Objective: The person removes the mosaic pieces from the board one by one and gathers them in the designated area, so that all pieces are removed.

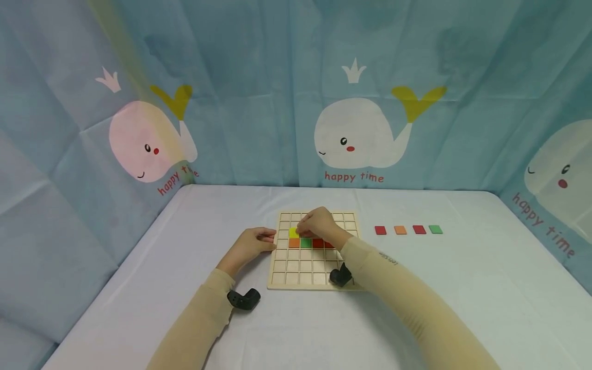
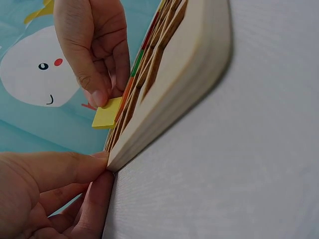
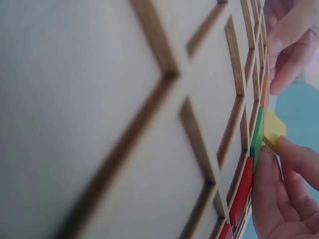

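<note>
A square wooden grid board lies on the white table. My right hand pinches a yellow square tile between thumb and fingers, over the board's left side. The tile is tilted, its near edge by the orange tile. In the row just below sit an orange tile, a green tile and red tiles, partly covered by the right hand and wrist. My left hand grips the board's left edge between thumb and fingers.
Right of the board, in a row on the table, lie a red tile, an orange tile, another red tile and a green tile. Behind the table hangs a blue curtain with whale prints.
</note>
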### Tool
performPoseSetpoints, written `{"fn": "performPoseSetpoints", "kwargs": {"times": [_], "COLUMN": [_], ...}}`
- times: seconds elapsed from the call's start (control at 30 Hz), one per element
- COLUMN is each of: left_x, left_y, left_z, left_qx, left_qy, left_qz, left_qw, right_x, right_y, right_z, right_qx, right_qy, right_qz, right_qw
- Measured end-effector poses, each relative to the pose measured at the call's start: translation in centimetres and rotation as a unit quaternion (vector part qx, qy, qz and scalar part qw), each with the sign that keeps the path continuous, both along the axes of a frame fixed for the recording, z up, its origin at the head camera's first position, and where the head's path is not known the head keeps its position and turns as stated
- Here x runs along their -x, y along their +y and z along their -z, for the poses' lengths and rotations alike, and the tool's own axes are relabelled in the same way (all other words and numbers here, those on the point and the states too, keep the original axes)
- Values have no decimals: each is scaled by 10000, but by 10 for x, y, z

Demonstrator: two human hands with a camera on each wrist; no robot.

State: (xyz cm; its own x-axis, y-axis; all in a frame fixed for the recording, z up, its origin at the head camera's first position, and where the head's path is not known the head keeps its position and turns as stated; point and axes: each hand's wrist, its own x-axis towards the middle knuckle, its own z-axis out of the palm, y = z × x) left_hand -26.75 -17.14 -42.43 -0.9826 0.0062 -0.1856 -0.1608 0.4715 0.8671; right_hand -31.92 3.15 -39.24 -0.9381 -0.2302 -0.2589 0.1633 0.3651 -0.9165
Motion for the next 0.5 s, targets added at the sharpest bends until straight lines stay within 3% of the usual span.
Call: {"fn": "performPoseSetpoints", "kwargs": {"times": [0.27,0.5], "left_x": [1,1], "left_y": [-1,-1], "left_z": [1,3], "left_qx": [115,102], "left_qy": [32,102], "left_qz": [-38,-2], "left_qw": [9999,9999], "right_x": [0,0], "right_y": [4,26], "right_z": [-8,-17], "right_qx": [-48,-169], "right_qy": [4,162], "right_qz": [105,86], "right_qw": [9999,9997]}}
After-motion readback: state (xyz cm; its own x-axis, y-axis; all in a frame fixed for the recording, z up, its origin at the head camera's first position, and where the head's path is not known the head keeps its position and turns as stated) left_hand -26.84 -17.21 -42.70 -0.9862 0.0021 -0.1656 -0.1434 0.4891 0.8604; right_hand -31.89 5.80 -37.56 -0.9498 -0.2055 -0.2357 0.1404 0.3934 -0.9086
